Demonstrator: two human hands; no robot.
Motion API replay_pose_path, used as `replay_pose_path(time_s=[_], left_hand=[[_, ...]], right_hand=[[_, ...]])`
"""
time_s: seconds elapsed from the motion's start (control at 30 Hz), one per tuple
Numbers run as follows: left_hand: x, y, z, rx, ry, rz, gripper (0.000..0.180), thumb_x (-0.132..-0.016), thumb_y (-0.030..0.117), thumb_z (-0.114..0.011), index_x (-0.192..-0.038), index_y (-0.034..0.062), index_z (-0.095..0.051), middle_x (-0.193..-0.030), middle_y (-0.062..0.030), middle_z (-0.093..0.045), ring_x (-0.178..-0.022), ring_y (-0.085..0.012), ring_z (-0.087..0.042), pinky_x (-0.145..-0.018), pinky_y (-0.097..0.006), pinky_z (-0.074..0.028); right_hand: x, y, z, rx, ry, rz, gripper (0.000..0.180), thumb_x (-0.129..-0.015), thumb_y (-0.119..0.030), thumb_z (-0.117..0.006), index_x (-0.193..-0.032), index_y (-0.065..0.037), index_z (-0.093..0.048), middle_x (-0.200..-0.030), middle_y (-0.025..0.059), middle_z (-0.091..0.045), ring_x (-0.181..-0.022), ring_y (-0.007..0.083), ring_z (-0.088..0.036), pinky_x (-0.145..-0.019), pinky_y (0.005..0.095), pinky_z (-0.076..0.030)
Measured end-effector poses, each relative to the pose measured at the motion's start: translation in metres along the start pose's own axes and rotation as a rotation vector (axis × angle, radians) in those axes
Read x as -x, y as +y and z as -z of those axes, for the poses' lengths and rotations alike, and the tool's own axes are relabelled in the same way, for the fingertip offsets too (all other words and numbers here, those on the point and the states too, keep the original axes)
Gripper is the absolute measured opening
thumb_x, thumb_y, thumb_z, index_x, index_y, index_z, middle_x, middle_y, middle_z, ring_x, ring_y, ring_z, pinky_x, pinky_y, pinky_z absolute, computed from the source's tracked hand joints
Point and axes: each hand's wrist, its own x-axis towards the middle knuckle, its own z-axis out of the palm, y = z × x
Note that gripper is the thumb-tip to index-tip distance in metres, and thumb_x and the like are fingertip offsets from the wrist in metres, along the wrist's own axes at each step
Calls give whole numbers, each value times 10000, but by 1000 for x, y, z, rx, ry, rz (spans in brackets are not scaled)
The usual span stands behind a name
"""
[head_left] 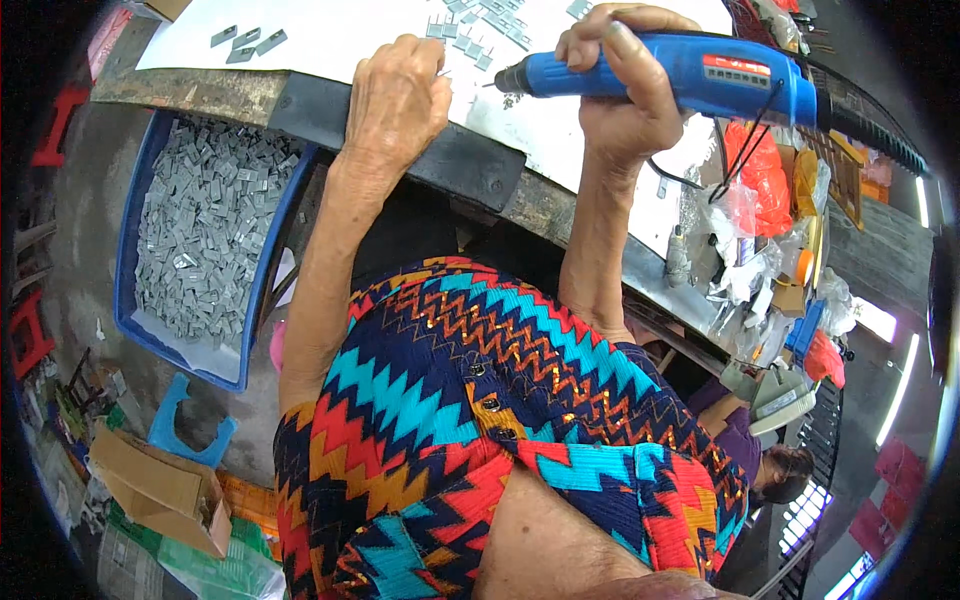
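Observation:
My right hand [635, 85] is wrapped round a blue electric screwdriver [690, 75], which lies almost level with its dark nose pointing left. A thin bit sticks out of the nose, close to the fingers of my left hand [395, 105]. Those fingers are bent and pressed together at the table's near edge; whatever they pinch is hidden or too small to name. Just beyond the bit, several small grey rectangular parts [470, 45] with thin pins lie on the white table surface [330, 35]. A few more flat grey parts [245, 40] rest farther left.
Below the table's left side stands a blue bin [247, 330] full of small grey parts [200, 230]. A black cord [880, 140] runs right from the tool. Plastic bags [765, 190] and clutter crowd the right. A cardboard box [160, 490] and blue stool [190, 425] stand lower left; another person [740, 430] is at lower right.

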Motion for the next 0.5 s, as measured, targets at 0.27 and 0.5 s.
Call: replay_pose_path(time_s=[0.27, 0.5], left_hand=[[-2, -11, 12, -24, -6, 44, 104, -722, 46, -567, -811, -6, -565, -769, -141, -579, -690, -286, -580, -648, -383, -460], [-3, 1, 18, -45, 36, -36, 205, -703, 17, -555, -905, 23, -593, -875, -135, -566, -810, -287, -553, -732, -367, -450]], right_hand=[[5, 11, 5, -26, 7, -30, 184, -734, 16, -533, -910, 32, -482, -685, 147, -542, -527, 170, -508, -546, 300, -452], [3, -1, 7, -97, -4, 22, 194, -759, 17, -496, -951, 19, -468, -757, 158, -543, -551, 172, -503, -567, 315, -451]])
